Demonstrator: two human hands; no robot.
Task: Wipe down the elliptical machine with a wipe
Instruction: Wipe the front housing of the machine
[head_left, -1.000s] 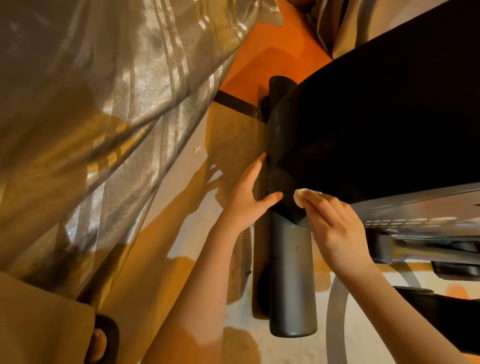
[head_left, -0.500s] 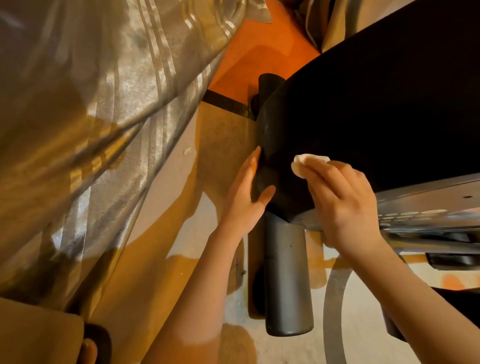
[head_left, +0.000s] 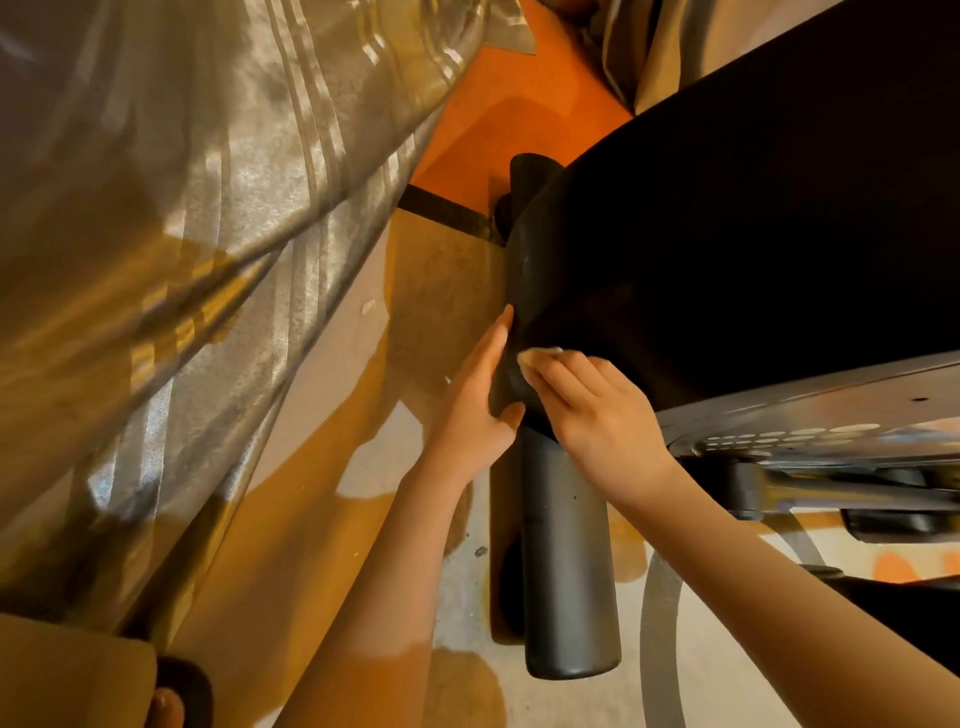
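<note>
Step in hand: wiping the black shroud (head_left: 727, 234) of the elliptical machine. Right hand (head_left: 597, 410) presses the wipe (head_left: 535, 356), fingers curled over it, at shroud's 7 o'clock edge. Left hand (head_left: 478, 395) flat, steadying, holding nothing. Next, likely: sweep onto the base tube (head_left: 566, 561), at 6 o'clock.

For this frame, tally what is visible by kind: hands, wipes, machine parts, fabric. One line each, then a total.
Hands: 2, left hand resting on the housing, right hand pressing the wipe
Wipes: 1, small white wipe
Machine parts: 2, black curved elliptical housing, dark grey cylindrical base bar
Fabric: 1, shiny silver-gold striped curtain
Total: 6
</note>
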